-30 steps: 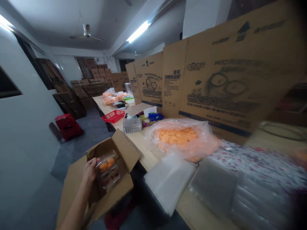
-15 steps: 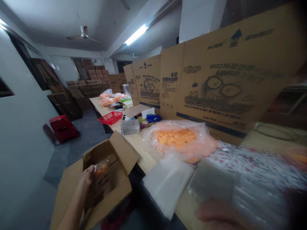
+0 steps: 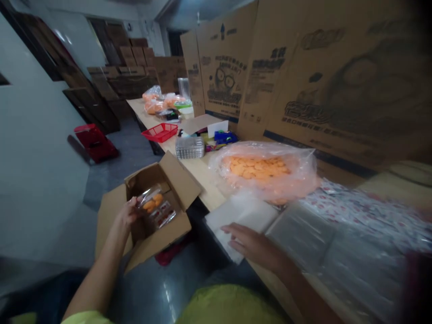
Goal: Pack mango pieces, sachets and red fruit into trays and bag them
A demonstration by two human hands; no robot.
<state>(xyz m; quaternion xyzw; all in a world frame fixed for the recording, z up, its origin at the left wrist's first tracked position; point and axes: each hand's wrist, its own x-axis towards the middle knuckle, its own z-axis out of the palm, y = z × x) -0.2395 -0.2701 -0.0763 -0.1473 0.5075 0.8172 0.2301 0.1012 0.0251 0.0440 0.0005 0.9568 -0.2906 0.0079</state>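
A clear, shiny plastic packet (image 3: 157, 208) sits inside the mouth of an open brown cardboard box (image 3: 158, 245), held there at its left edge. Rounded orange pieces fill its upper part, and below them small dark reddish-brown pieces lie in clear moulded compartments; glare whitens the film along the top and lower right, and finer detail is too blurred to read. The packet is tilted, its long axis slanting from upper left down to lower right, with the orange end pointing up and away from the wearer and the dark end down toward the box's near wall.

The left hand (image 3: 130, 210) pinches the packet's left edge, fingers closed on the film. The right hand (image 3: 248, 243) is over a stack of whitish translucent plastic sheets (image 3: 216, 220), its fingers outstretched and slightly parted, holding nothing visible; whether they touch the sheets I cannot tell.

The sheets lie on a pale wooden table (image 3: 212, 193) just right of the box. Behind them is a large clear bag of flat orange pieces (image 3: 259, 166). Farther along are stacked clear plastic trays (image 3: 190, 147) and a red plastic basket (image 3: 160, 132), with tall printed brown cardboard panels (image 3: 219, 81) standing along the far side.
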